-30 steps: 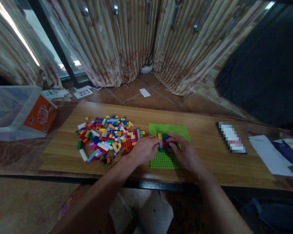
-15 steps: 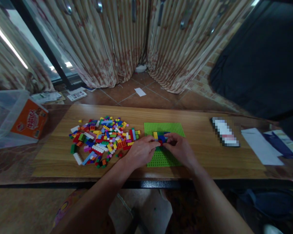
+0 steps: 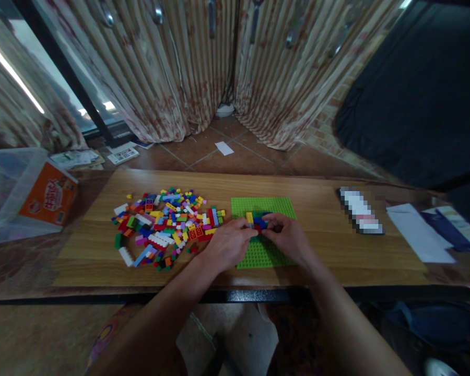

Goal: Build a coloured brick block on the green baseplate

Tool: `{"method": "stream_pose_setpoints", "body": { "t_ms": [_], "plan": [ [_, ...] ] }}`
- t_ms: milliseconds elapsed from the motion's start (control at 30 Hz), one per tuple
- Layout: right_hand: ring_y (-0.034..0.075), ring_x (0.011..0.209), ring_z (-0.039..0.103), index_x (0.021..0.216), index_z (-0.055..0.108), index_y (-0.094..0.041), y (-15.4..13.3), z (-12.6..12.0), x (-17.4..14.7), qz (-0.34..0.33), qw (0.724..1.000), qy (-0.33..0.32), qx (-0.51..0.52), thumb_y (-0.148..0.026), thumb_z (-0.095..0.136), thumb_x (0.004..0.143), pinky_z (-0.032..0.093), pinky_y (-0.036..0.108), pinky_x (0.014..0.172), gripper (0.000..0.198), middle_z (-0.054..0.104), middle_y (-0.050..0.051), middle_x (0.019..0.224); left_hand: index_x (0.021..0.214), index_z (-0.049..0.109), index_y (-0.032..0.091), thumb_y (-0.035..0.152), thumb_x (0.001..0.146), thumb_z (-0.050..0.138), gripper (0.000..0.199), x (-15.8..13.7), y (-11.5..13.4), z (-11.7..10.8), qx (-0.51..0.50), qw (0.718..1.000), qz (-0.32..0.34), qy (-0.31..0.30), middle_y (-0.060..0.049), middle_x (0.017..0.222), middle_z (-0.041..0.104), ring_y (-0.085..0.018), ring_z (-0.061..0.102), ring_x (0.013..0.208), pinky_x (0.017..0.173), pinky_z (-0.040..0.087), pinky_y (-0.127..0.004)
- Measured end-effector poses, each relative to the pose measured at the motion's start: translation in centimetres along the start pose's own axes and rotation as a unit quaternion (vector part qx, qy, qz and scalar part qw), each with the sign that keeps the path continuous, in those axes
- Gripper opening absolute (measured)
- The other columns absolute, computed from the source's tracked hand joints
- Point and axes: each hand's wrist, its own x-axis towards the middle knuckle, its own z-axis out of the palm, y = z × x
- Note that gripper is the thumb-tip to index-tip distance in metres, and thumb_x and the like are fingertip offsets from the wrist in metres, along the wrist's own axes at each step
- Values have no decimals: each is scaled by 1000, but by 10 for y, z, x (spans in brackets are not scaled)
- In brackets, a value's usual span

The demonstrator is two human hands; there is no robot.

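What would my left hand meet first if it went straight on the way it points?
Your left hand would most likely meet the built-up bricks on the green baseplate; its fingertips look right beside or against them, though depth is unclear.

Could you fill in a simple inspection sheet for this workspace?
Surface: wooden tabletop, bearing a green studded baseplate.
Job's things: yellow brick and blue bricks on the baseplate; loose toy-brick pile to its left.
Clutter: pixelated phone-like object and white paper towards the right end.
Hands: left hand and right hand have fingertips at the baseplate's bricks; exact grip hidden.
Cables: none identifiable.
Surroundings: clear plastic bin at left; striped curtains and tiled floor beyond.
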Motion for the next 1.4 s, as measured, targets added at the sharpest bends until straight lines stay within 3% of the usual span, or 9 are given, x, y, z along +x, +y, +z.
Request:
{"method": "stream_pose_setpoints", "body": {
  "t_ms": [800,1067,1400],
  "plan": [
    [11,53,49,91,64,-18,1,2,5,18,1000,-5,12,-25,65,67,37,26,54,25,58,-4,62,108,68,25,13,89,41,36,1,3,1,44,999,-17,-24,-6,101,59,-19,58,91,79,49,-32],
    [12,54,51,91,64,-17,0,4,7,33,999,10,6,-19,65,63,38,26,56,28,59,-4,61,107,70,24,12,87,44,35,1,4,6,43,999,-20,2,-7,101,60,-20,59,93,82,49,-34],
    [12,55,53,92,66,-17,4,2,9,34,999,15,38,-28,63,70,40,26,55,25,61,-3,62,106,68,22,11,89,44,31,2,-4,13,8,998,-24,58,-4,99,62,-16,60,90,82,50,-29]
  ]
}}
